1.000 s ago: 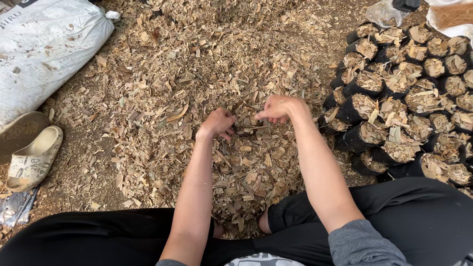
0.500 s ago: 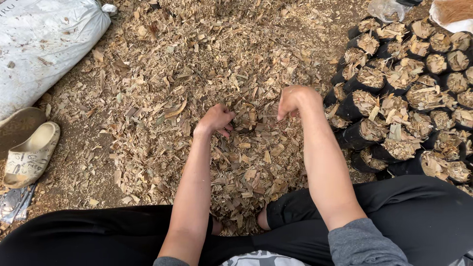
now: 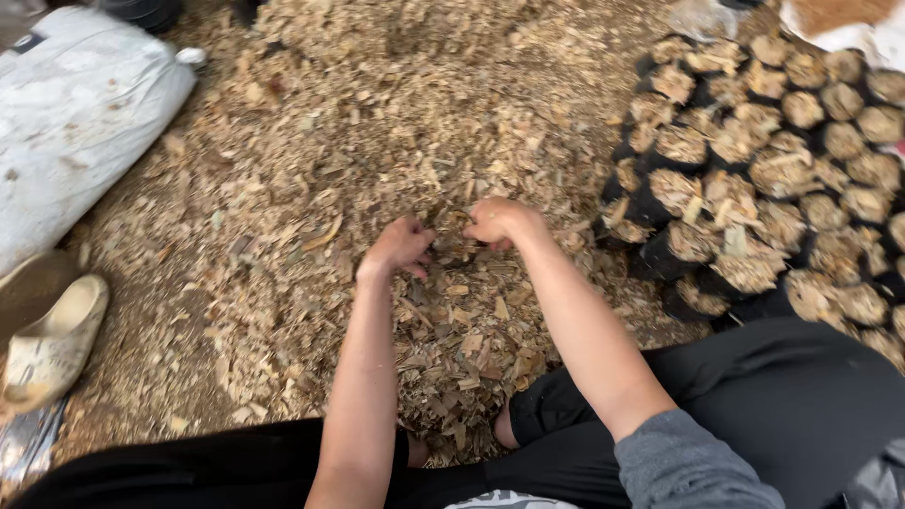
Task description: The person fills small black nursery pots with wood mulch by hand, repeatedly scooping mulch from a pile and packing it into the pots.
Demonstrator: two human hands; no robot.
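Observation:
I sit on the ground facing a wide pile of wood chips and dry leaf bits (image 3: 396,141). My left hand (image 3: 401,247) is curled at the edge of a small dark bag (image 3: 451,247) half buried in the chips. My right hand (image 3: 500,221) is right beside it, fingers closed over a clump of chips at the bag's mouth. The two hands nearly touch. Most of the bag is hidden by chips and fingers.
Several black nursery bags (image 3: 754,188) packed with chips stand in rows at the right. A white sack (image 3: 85,123) lies at the upper left, with a pale muddy slipper (image 3: 52,344) below it. My black-trousered legs (image 3: 773,396) frame the pile.
My right hand swung out to the right over the chips half a second ago and has come back next to my left hand. The left hand has stayed in place.

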